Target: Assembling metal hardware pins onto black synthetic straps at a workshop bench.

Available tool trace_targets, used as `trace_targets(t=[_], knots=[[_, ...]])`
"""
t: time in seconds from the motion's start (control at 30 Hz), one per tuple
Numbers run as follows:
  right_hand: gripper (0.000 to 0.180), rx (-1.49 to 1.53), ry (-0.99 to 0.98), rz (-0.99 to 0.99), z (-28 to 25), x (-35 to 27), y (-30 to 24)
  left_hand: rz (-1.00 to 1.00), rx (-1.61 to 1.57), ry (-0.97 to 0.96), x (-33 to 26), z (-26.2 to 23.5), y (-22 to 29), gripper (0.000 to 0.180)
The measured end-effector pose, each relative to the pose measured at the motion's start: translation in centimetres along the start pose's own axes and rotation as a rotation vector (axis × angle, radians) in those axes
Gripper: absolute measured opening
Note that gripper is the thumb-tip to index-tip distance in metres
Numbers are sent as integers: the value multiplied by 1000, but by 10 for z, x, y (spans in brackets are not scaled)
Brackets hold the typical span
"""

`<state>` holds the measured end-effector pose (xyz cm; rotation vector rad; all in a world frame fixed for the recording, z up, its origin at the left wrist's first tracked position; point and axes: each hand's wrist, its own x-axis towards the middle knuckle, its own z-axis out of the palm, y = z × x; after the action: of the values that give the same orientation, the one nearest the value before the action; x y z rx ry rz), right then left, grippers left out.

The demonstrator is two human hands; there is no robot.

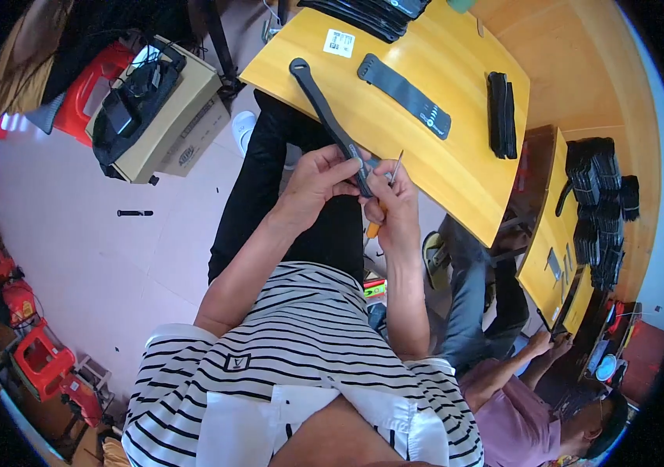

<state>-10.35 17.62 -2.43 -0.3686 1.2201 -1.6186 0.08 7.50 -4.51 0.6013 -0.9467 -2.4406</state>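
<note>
A long black strap [320, 101] with a slotted, rounded end slants from the table edge down to my hands above my lap. My left hand [318, 183] is closed around its lower part, thumb pressed on top. Close beside it, my right hand [394, 198] grips a tool with a thin metal shaft and an orange handle [372, 230]; the shaft points up past my fingers. My right fingertips are at the strap's lower end, which they partly hide. On the yellow table [456, 175] lies a flat, dark grey strap [406, 95] with light markings.
A black bundle [501, 115] and a stack of black strips [367, 17] lie on the table near a white label [339, 43]. Left, a carton [176, 117] carries a dark bag. A small black strip [135, 212] is on the floor. Another person [515, 412] works at right.
</note>
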Motion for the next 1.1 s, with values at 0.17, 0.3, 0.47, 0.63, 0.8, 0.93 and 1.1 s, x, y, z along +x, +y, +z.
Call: trace_targets(t=[0.17, 0.3, 0.47, 0.63, 0.8, 0.93, 1.1], knots=[[23, -185, 168, -155, 20, -11, -14, 88, 13, 29, -2, 3, 8, 24], [30, -414, 97, -206, 14, -24, -25, 143, 43, 54, -1, 7, 21, 23], [38, -737, 125, -215, 17, -33, -33, 162, 96, 64, 4, 20, 27, 22], [40, -850, 140, -208, 25, -35, -36, 174, 80, 73, 3, 26, 27, 21], [40, -871, 145, -171, 25, -35, -35, 214, 104, 68, 4, 24, 23, 22], [39, -826, 127, -166, 23, -33, -33, 244, 131, 76, 2, 25, 22, 23], [38, -842, 129, -204, 26, -34, -32, 265, 152, 70, 1, 28, 21, 23]])
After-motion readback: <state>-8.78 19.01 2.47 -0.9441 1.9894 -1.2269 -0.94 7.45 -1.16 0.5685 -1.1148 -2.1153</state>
